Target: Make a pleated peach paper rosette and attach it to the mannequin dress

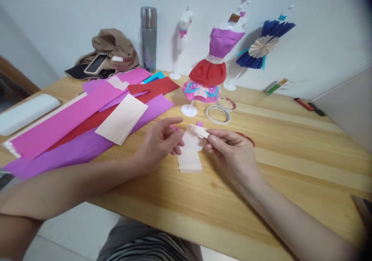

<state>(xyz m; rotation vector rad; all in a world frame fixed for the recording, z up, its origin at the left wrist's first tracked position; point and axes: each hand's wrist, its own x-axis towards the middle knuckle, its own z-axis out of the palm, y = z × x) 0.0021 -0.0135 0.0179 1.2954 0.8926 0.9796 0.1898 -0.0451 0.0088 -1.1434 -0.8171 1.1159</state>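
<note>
Between the thumb and fingers of my right hand [229, 146] is a small cream paper strip [201, 131], pinched at its right end. My left hand [162, 137] hovers just left of it, fingers loosely bent and apart, with nothing visible in them. A larger cream paper piece [189, 160] lies on the table below the hands, its upper part partly covered by the strip and my left fingertips. Small pink scraps [199, 124] show beside it. Red scissors handles [245, 138] stick out from behind my right hand.
A small mannequin in a purple and red paper dress [216, 67] stands ahead, tape rolls [217, 115] at its base. Other mannequins [185, 24] stand behind. Coloured paper sheets [72, 117] spread on the left, near a bottle [149, 40], phone [95, 64] and white case [29, 112].
</note>
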